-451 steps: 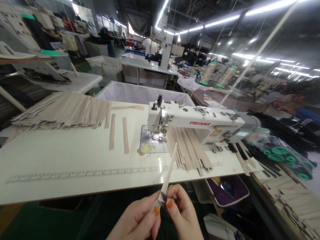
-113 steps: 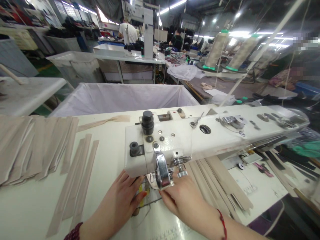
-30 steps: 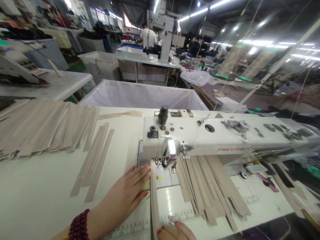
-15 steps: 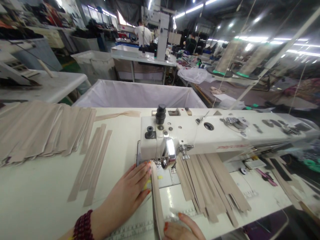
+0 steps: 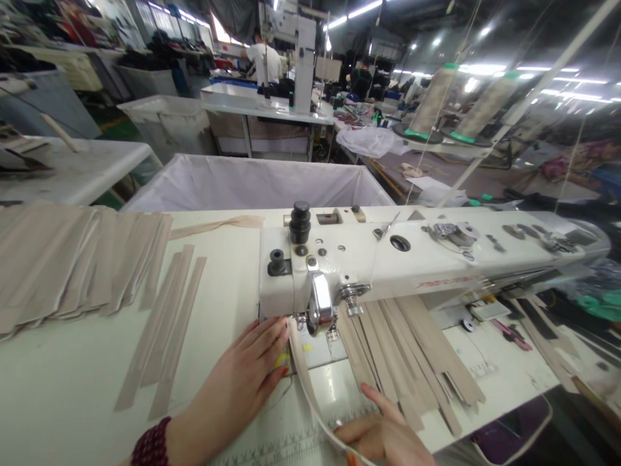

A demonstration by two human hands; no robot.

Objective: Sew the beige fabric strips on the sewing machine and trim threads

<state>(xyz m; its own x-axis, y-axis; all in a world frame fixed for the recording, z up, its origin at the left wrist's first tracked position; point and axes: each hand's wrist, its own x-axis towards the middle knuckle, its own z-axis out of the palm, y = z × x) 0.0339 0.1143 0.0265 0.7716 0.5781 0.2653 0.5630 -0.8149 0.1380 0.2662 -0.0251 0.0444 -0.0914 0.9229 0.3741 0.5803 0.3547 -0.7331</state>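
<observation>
A narrow beige fabric strip (image 5: 301,369) runs from under the needle area of a white sewing machine (image 5: 359,259) toward the front edge of the table. My left hand (image 5: 252,362) lies flat beside the presser foot, fingers stretched together, their tips at the strip's far end. At the near end, my right hand (image 5: 383,433) pinches the strip between thumb and fingers, its index finger stretched forward. The strip bows in a curve between the two hands. A fan of beige strips (image 5: 402,362) lies under the machine arm, right of my right hand's fingertip.
Left on the table are a large pile of beige strips (image 5: 72,265) and several loose strips (image 5: 165,330). Small pink-handled snippers (image 5: 512,333) and a bobbin (image 5: 467,325) lie at right. Behind the table stands a white-lined bin (image 5: 262,184); thread cones (image 5: 434,103) stand beyond the machine.
My right hand has moved rightward with the strip's near end, and the strip now curves where it was straighter. My left hand stays by the presser foot. The whole view has shifted slightly.
</observation>
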